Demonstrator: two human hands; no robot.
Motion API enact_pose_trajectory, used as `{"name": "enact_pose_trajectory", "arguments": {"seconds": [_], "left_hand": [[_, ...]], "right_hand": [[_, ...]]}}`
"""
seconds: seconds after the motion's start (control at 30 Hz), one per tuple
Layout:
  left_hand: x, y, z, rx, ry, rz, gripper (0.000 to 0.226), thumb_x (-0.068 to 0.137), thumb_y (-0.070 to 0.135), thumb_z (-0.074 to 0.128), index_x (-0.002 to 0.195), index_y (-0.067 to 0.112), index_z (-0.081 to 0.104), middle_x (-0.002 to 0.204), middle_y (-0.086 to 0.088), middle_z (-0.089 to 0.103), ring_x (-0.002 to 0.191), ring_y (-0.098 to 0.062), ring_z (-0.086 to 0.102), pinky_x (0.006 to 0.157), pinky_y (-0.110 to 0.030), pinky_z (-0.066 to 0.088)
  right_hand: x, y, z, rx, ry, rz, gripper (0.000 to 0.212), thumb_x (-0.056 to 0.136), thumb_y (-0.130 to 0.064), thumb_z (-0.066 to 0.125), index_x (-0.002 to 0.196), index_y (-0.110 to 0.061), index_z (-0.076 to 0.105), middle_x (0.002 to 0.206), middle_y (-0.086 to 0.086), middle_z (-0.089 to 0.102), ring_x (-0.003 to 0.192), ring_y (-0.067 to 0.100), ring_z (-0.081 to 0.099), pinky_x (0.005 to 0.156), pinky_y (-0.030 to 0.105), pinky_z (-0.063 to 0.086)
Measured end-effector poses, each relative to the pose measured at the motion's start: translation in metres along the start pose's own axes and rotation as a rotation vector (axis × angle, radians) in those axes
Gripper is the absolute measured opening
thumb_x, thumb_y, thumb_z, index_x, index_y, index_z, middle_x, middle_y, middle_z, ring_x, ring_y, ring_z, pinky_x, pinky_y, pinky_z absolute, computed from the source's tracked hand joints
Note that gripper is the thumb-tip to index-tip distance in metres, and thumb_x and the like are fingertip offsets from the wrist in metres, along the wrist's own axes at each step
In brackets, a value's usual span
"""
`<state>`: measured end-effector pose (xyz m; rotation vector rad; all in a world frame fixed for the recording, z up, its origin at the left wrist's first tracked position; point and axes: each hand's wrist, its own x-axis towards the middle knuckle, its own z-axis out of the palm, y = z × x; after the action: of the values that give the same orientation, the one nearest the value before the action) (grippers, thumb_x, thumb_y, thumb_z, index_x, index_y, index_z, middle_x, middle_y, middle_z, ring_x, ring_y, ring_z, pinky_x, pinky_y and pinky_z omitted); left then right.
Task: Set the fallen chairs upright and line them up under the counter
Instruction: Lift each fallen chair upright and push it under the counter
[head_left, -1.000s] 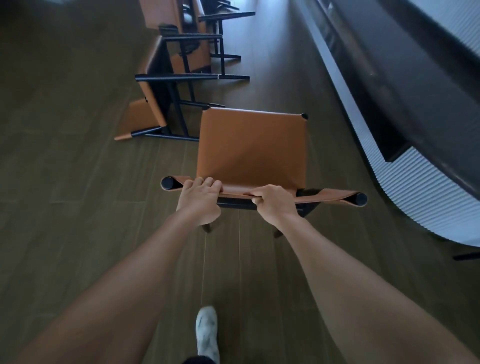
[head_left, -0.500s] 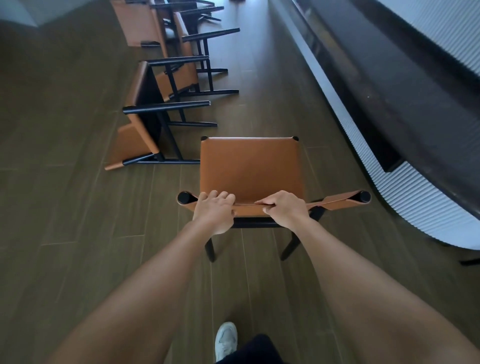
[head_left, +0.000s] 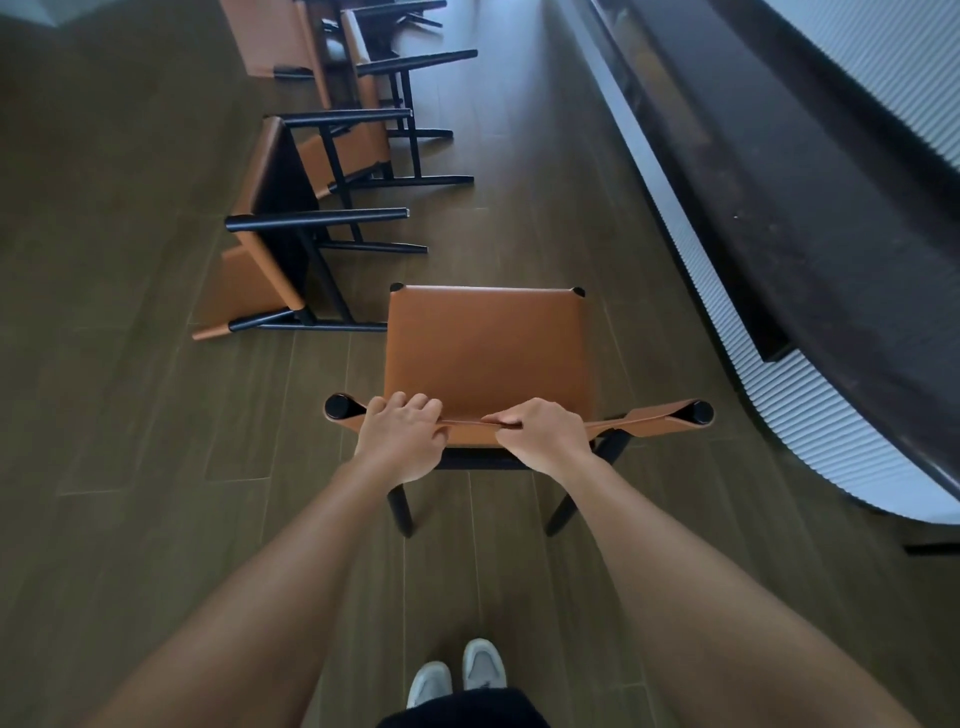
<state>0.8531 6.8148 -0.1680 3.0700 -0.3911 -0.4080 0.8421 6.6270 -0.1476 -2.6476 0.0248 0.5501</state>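
One chair (head_left: 488, 353) upright, left hand (head_left: 402, 441) and right hand (head_left: 543, 441) clenched on its backrest; fallen chairs (head_left: 280, 228) upper left; none under desk (head_left: 831, 249).

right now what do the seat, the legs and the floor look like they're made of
Seat: tan leather or faux leather, smooth with a soft sheen; the matching back strap flexes like hide under the left hand and right hand.
Legs: matte black round bars, probably painted metal, possibly wood.
Floor: dark brown planks with grain and seams, wood or wood-look tile.
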Motion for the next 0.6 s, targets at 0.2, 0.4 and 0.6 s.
{"name": "enact_pose_trajectory", "arguments": {"seconds": [0.2, 0.4, 0.6], "left_hand": [[-0.005, 0.003, -0.009, -0.055, -0.067, -0.019, 0.034, 0.095, 0.048, 0.036, 0.121, 0.027, 0.047, 0.123, 0.007, 0.051, 0.119, -0.018, 0.040, 0.100, -0.036, 0.024], [-0.043, 0.010, -0.019, -0.803, 0.187, -0.073, 0.028, 0.091, 0.027, 0.061, 0.118, 0.020, 0.063, 0.119, 0.011, 0.058, 0.124, -0.012, 0.043, 0.115, -0.034, 0.017], [-0.066, 0.031, -0.022, -1.593, 0.253, -0.737, 0.017, 0.093, 0.014, 0.054, 0.080, 0.010, 0.065, 0.089, -0.007, 0.068, 0.094, -0.026, 0.062, 0.094, -0.042, 0.047]], "right_hand": [[-0.009, 0.001, -0.005, 0.104, -0.104, 0.010, 0.043, 0.084, -0.046, 0.049, 0.126, -0.047, 0.060, 0.075, -0.017, 0.067, 0.067, 0.000, 0.058, 0.056, 0.020, 0.037], [-0.031, 0.017, -0.025, 0.858, -0.027, 0.005, 0.042, 0.097, -0.039, 0.054, 0.134, -0.019, 0.059, 0.133, -0.005, 0.062, 0.128, 0.012, 0.053, 0.107, 0.028, 0.037], [-0.060, 0.067, -0.013, 1.481, 0.090, 0.360, 0.037, 0.100, -0.034, 0.048, 0.103, 0.000, 0.064, 0.105, 0.017, 0.073, 0.097, 0.031, 0.072, 0.086, 0.043, 0.055]]}}
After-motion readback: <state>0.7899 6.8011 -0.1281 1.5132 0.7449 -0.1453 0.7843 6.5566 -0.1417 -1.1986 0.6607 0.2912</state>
